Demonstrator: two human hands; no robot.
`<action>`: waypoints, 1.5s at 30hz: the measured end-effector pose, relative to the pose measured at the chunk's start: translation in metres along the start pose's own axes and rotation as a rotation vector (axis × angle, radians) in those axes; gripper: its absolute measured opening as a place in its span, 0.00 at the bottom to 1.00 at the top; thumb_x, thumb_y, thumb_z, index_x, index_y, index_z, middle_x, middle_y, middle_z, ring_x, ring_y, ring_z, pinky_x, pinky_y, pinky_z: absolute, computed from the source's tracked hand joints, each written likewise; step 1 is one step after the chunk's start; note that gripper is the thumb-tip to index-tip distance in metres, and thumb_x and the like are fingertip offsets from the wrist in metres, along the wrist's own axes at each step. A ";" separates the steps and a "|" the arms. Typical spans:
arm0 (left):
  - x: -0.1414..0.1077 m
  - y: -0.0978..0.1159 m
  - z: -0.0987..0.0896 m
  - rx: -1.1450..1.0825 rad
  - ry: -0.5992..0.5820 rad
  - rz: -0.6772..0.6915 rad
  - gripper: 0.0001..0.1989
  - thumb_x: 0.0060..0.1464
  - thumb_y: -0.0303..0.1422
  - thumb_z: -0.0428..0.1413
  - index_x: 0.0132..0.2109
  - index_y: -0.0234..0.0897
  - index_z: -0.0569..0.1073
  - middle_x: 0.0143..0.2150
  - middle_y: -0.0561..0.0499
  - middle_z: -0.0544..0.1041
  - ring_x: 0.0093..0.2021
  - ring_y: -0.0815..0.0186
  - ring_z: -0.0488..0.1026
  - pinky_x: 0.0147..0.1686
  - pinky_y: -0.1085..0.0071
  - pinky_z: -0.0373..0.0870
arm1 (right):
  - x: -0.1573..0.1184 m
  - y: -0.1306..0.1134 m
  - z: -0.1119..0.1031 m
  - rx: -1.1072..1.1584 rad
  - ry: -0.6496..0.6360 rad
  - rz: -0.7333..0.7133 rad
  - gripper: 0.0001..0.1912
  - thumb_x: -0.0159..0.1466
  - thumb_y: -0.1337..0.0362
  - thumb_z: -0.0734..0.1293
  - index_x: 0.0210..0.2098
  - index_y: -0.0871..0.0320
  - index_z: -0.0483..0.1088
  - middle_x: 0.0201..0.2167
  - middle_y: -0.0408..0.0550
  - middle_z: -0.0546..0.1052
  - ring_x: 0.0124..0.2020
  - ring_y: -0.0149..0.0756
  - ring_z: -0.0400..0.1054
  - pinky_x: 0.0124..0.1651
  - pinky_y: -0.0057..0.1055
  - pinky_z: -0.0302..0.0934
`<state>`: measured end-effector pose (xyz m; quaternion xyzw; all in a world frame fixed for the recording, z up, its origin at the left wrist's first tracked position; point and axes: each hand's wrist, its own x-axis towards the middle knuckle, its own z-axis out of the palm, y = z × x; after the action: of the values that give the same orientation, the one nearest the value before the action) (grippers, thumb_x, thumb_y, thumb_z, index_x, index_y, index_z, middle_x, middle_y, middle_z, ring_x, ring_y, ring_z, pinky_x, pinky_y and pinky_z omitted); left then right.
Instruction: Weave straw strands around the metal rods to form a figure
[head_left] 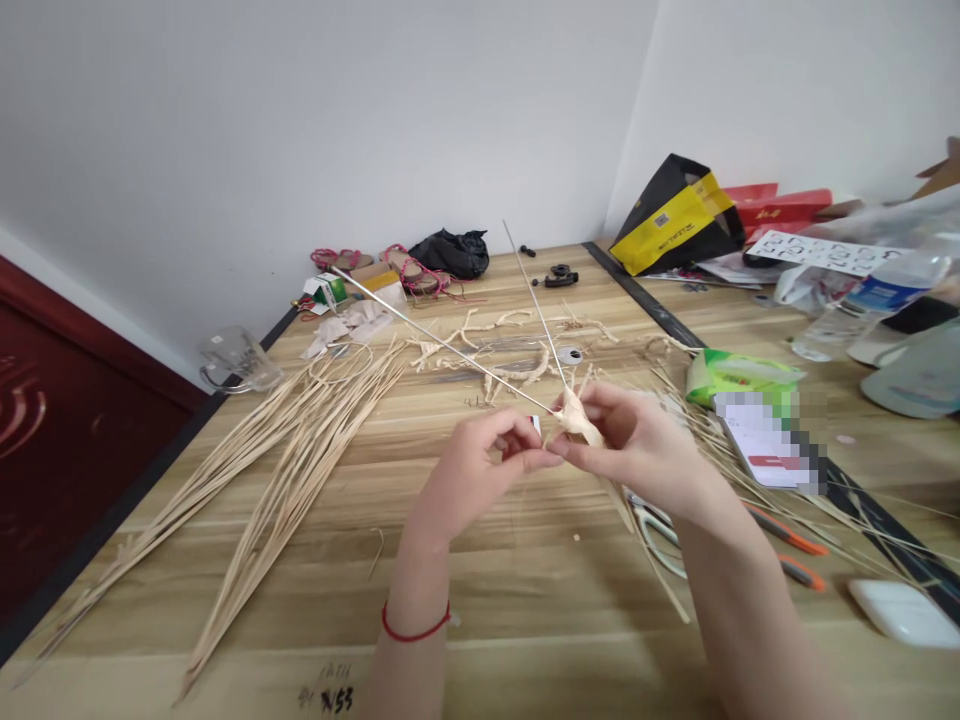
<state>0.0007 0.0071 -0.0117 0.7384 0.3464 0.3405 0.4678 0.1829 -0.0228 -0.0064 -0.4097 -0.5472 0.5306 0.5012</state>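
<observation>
In front of me, my right hand (626,430) holds a small pale piece woven from plant strips (576,415) between thumb and fingers. Two thin metal rods (435,335) run out of this piece, one toward the far left, the other toward the wall. My left hand (499,455), with a red cord on its wrist, is closed in a pinch at the left side of the piece, seemingly on a thin strip (547,438). The thumbs nearly meet. Long loose strip ends (652,565) hang below my right hand.
Two bundles of strips (300,450) lie left, near a glass mug (238,360). Finished-looking branching pieces (517,375) lie beyond my hands. Scissors (660,535), orange-handled pliers (787,530), a phone (765,440) and a bottle (862,300) are on the right.
</observation>
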 end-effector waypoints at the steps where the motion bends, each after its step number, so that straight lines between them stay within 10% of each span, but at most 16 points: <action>1: 0.001 -0.002 -0.002 -0.032 -0.018 0.001 0.10 0.51 0.34 0.62 0.29 0.36 0.70 0.28 0.54 0.72 0.30 0.70 0.67 0.33 0.72 0.64 | -0.001 0.001 0.000 -0.022 -0.010 -0.006 0.12 0.52 0.71 0.73 0.34 0.56 0.67 0.30 0.42 0.74 0.32 0.32 0.69 0.36 0.29 0.64; 15: -0.001 -0.004 -0.011 -0.074 -0.212 -0.008 0.09 0.60 0.35 0.53 0.33 0.36 0.71 0.30 0.52 0.70 0.32 0.69 0.67 0.34 0.72 0.65 | 0.000 0.003 0.000 -0.065 -0.082 0.025 0.12 0.54 0.72 0.71 0.35 0.57 0.67 0.31 0.42 0.74 0.32 0.31 0.68 0.36 0.29 0.61; 45: 0.001 0.001 -0.001 0.142 0.079 0.222 0.12 0.61 0.32 0.51 0.28 0.37 0.67 0.27 0.54 0.69 0.31 0.69 0.66 0.35 0.70 0.63 | 0.003 -0.001 -0.002 -0.037 0.099 0.103 0.11 0.59 0.56 0.69 0.32 0.57 0.72 0.27 0.43 0.74 0.26 0.29 0.65 0.28 0.26 0.58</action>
<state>0.0008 0.0080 -0.0101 0.7895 0.3040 0.3937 0.3597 0.1842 -0.0193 -0.0048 -0.4722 -0.5096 0.5248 0.4919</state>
